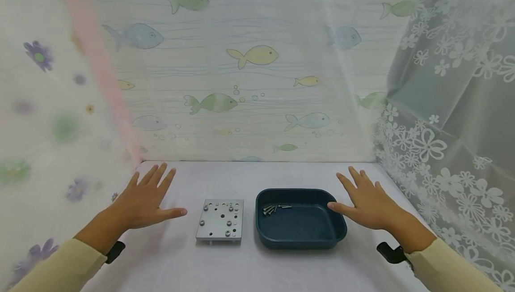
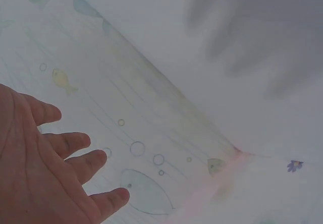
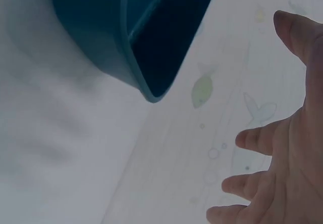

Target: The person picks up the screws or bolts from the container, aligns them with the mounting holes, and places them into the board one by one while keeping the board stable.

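My left hand (image 1: 143, 201) is spread over the table, left of a square metal plate (image 1: 221, 217), and holds nothing. Several bolts (image 1: 229, 223) with socket heads stand in holes of the plate; other holes are bare. Right of the plate sits a dark blue tray (image 1: 299, 243) with several loose screws (image 1: 271, 209) in its back left part. My right hand (image 1: 368, 205) hovers beside the tray with fingers spread, its thumb overlapping the right rim in the head view. In the right wrist view that hand (image 3: 290, 148) is apart from the tray (image 3: 96, 27).
A white cloth covers the table (image 1: 225, 267). Behind it hangs a curtain (image 1: 249, 117) with printed fish. A flowered sheet (image 1: 60, 117) closes the left side, and a sheer lace curtain (image 1: 454, 126) hangs at the right. Dark straps with small devices (image 1: 115, 251) circle both wrists.
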A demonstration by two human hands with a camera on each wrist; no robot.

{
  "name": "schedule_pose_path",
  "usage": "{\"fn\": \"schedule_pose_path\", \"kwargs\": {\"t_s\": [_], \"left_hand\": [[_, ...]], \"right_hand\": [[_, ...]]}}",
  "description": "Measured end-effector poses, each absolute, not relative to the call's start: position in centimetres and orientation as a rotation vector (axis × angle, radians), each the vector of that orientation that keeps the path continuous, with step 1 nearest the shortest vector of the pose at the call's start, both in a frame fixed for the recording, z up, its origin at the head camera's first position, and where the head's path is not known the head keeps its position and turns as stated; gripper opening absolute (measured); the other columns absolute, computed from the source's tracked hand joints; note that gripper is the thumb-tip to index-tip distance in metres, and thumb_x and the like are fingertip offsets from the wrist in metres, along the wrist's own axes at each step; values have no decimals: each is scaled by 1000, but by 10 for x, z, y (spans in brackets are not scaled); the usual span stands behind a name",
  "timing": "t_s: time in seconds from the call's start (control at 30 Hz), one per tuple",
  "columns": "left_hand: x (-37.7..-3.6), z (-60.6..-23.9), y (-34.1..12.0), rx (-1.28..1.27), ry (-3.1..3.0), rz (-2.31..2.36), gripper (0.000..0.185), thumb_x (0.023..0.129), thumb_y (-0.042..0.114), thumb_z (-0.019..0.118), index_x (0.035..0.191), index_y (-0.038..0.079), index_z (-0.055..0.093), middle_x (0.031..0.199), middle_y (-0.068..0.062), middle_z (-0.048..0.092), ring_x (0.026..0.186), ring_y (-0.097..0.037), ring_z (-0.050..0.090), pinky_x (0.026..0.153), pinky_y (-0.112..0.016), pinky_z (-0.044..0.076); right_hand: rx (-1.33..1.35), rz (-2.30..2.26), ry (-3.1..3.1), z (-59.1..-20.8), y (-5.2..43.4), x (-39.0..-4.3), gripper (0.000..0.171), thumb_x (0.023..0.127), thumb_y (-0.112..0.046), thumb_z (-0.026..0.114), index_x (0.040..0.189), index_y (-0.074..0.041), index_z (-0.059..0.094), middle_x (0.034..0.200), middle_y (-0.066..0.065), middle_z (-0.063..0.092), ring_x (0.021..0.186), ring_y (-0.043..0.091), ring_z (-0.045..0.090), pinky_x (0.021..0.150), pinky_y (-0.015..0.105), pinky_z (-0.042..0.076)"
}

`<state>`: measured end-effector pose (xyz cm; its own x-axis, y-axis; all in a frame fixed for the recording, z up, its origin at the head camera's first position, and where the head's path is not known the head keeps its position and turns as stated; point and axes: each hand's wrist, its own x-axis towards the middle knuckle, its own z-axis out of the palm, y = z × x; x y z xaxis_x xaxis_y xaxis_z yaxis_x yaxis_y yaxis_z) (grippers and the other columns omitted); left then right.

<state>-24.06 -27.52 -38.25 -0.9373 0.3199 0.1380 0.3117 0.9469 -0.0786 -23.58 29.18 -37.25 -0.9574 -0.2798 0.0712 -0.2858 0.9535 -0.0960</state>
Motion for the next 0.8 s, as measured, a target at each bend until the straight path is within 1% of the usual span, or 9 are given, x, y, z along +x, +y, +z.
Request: {"fn": "schedule_pose_path", "kwargs": {"t_s": [0.03, 0.13, 0.27, 0.33, 0.43, 0.53, 0.63, 0.7, 0.8], "left_hand": [[-241, -385, -275, -488, -2948, 78, 122, 81, 93, 46, 163, 4, 27, 167, -28, 25, 151, -52, 29, 117, -82, 19], [-244, -395, -272, -521, -2933, 29, 122, 81, 91, 48, 163, 4, 26, 167, -26, 28, 147, -51, 37, 116, -77, 31], [-247, -408, -265, -548, -2948, -132, 121, 81, 89, 52, 163, 4, 26, 165, -24, 31, 142, -49, 43, 109, -70, 45], [-247, -414, -260, -528, -2981, -235, 120, 81, 88, 54, 164, 5, 25, 164, -24, 32, 143, -48, 42, 108, -70, 46], [-249, -422, -255, -488, -3024, -384, 118, 83, 84, 58, 163, 5, 24, 162, -25, 34, 144, -47, 41, 111, -70, 44], [-250, -429, -251, -444, -3057, -519, 114, 85, 80, 60, 163, 4, 24, 160, -25, 36, 138, -43, 51, 109, -67, 47], [-253, -436, -247, -407, -3078, -648, 111, 87, 77, 61, 163, 5, 23, 157, -22, 41, 127, -34, 59, 101, -60, 54], [-255, -440, -244, -374, -3080, -733, 109, 88, 75, 62, 163, 6, 24, 154, -20, 45, 121, -28, 61, 95, -54, 57], [-258, -446, -238, -320, -3069, -873, 105, 90, 71, 64, 162, 5, 26, 151, -19, 50, 118, -26, 61, 88, -47, 60]], "right_hand": [[457, 177, -3049, -372, 290, -236, 103, 92, -83, 43, 164, -12, 29, 168, 30, 17, 151, 61, 16, 109, 89, 17], [502, 228, -3053, -370, 285, -239, 101, 92, -83, 43, 163, -11, 30, 168, 29, 20, 151, 59, 18, 111, 87, 20], [553, 298, -3055, -369, 279, -244, 101, 91, -83, 44, 162, -12, 33, 168, 26, 23, 151, 56, 25, 113, 81, 28], [569, 330, -3053, -369, 275, -247, 100, 91, -83, 45, 161, -13, 35, 167, 24, 25, 150, 53, 28, 113, 79, 31], [583, 374, -3049, -370, 269, -250, 97, 91, -82, 47, 159, -14, 39, 167, 22, 29, 149, 51, 32, 112, 77, 35], [610, 422, -3046, -370, 264, -254, 94, 91, -81, 48, 158, -15, 43, 165, 21, 32, 148, 49, 35, 111, 75, 38], [636, 469, -3049, -370, 260, -259, 90, 92, -79, 51, 157, -16, 44, 163, 19, 36, 148, 46, 37, 111, 73, 40], [646, 496, -3052, -371, 258, -262, 87, 93, -76, 53, 156, -18, 45, 162, 17, 38, 147, 43, 38, 112, 71, 41], [666, 523, -3050, -374, 255, -267, 82, 94, -73, 55, 155, -19, 47, 159, 15, 42, 146, 40, 41, 113, 69, 42]]}}
